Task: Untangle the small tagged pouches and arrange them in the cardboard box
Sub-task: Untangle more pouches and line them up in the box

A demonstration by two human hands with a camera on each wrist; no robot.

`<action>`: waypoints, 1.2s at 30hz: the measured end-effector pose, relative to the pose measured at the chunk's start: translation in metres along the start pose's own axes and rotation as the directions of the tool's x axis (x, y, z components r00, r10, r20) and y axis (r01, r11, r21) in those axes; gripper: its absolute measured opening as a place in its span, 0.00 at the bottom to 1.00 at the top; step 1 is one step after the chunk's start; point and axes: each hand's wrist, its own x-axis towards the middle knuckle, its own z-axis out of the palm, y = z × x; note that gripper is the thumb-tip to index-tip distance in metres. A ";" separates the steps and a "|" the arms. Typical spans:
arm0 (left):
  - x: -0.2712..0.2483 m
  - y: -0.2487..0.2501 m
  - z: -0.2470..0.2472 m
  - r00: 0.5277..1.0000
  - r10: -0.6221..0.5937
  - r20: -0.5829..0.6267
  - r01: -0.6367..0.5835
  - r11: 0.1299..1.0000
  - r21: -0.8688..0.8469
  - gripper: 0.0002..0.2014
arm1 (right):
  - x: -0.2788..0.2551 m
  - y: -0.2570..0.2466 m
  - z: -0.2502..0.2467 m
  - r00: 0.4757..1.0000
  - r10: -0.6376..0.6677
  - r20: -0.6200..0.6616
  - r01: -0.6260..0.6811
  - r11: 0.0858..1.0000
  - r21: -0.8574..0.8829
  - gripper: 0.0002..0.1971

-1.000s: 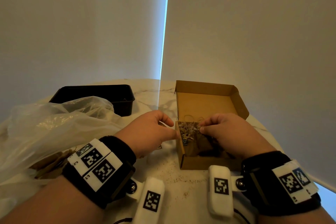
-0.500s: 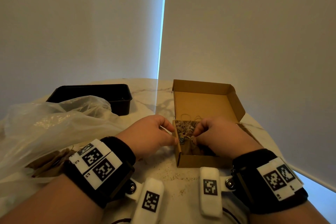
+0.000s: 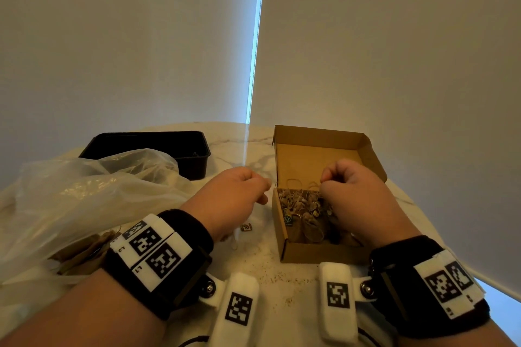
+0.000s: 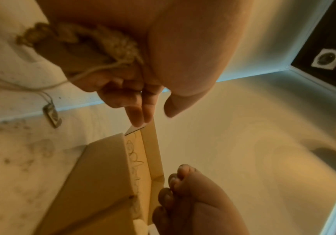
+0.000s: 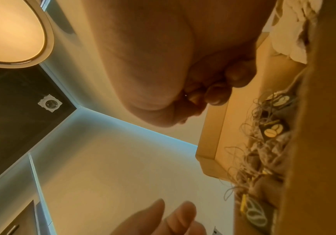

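Head view, hands: the left hand (image 3: 236, 200) and right hand (image 3: 355, 200), which met over the near-left corner of the open brown cardboard box (image 3: 282, 236) a second ago, have drawn apart; the left now hovers at the box's 9 o'clock.
Head view, pouches: the tangled heap of small burlap pouches (image 3: 301, 211) fills the box's near half, at the table's 1 o'clock.
Head view, meaning: one pouch seems freed and awaits placing.
Left wrist view, grip: the left hand's outer fingers (image 4: 111, 93) curl round a brown burlap drawstring pouch (image 4: 78, 47); its small dark tag (image 4: 52, 114) dangles on the string.
Right wrist view, grip: the right hand's fingertips (image 5: 215, 93) press against the thumb; whether they pinch a string I cannot tell.
Labels: no words are readable; one tag (image 5: 271, 132) shows a coffee-bean emblem, another tag (image 5: 255, 213) a leaf outline.
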 end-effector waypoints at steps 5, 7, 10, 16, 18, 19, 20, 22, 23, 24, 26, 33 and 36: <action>0.002 0.004 -0.005 0.987 -0.151 0.051 0.156 0.865 -0.476 0.21 | -0.013 -0.015 0.006 0.991 -0.127 0.043 0.115 0.969 0.221 0.09; 0.002 0.005 -0.008 0.985 -0.143 0.099 0.174 0.773 -0.611 0.22 | -0.019 -0.021 0.011 0.967 -0.177 0.183 0.130 0.962 0.239 0.08; 0.000 0.009 -0.012 0.987 -0.079 0.139 0.157 0.629 -0.761 0.22 | -0.023 -0.024 0.016 0.933 -0.221 0.284 0.164 0.964 0.210 0.07; -0.002 0.010 -0.010 0.985 -0.068 0.156 0.170 0.407 -0.897 0.23 | -0.027 -0.028 0.023 0.906 -0.308 0.291 0.267 0.948 0.173 0.05; -0.003 0.010 -0.009 0.979 -0.066 0.195 0.206 0.375 -0.904 0.24 | -0.028 -0.029 0.026 0.901 -0.336 0.272 0.296 0.938 0.178 0.06; -0.003 0.011 -0.008 0.975 -0.055 0.216 0.221 0.372 -0.902 0.25 | -0.028 -0.029 0.027 0.899 -0.353 0.259 0.317 0.933 0.169 0.08; -0.004 0.011 -0.008 0.971 -0.040 0.234 0.232 0.378 -0.897 0.26 | -0.028 -0.030 0.028 0.893 -0.372 0.253 0.342 0.927 0.156 0.09; -0.006 0.012 -0.007 0.964 -0.009 0.267 0.248 0.401 -0.882 0.28 | -0.029 -0.032 0.028 0.873 -0.406 0.271 0.386 0.914 0.124 0.13; -0.007 0.013 -0.006 0.959 0.004 0.282 0.256 0.411 -0.875 0.28 | -0.029 -0.032 0.029 0.864 -0.415 0.284 0.400 0.909 0.114 0.15; -0.008 0.013 -0.006 0.956 0.013 0.294 0.262 0.418 -0.870 0.29 | -0.029 -0.033 0.029 0.858 -0.421 0.295 0.409 0.906 0.104 0.15; -0.008 0.013 -0.005 0.953 0.022 0.303 0.264 0.429 -0.864 0.29 | -0.028 -0.032 0.030 0.847 -0.425 0.319 0.423 0.903 0.080 0.15; -0.009 0.015 -0.003 0.975 0.005 0.223 0.188 0.521 -0.833 0.30 | -0.028 -0.033 0.033 0.894 -0.394 0.215 0.373 0.918 0.131 0.05; -0.006 0.013 -0.003 0.985 -0.038 0.170 0.151 0.676 -0.721 0.29 | -0.023 -0.026 0.032 0.940 -0.333 0.079 0.301 0.914 0.274 0.06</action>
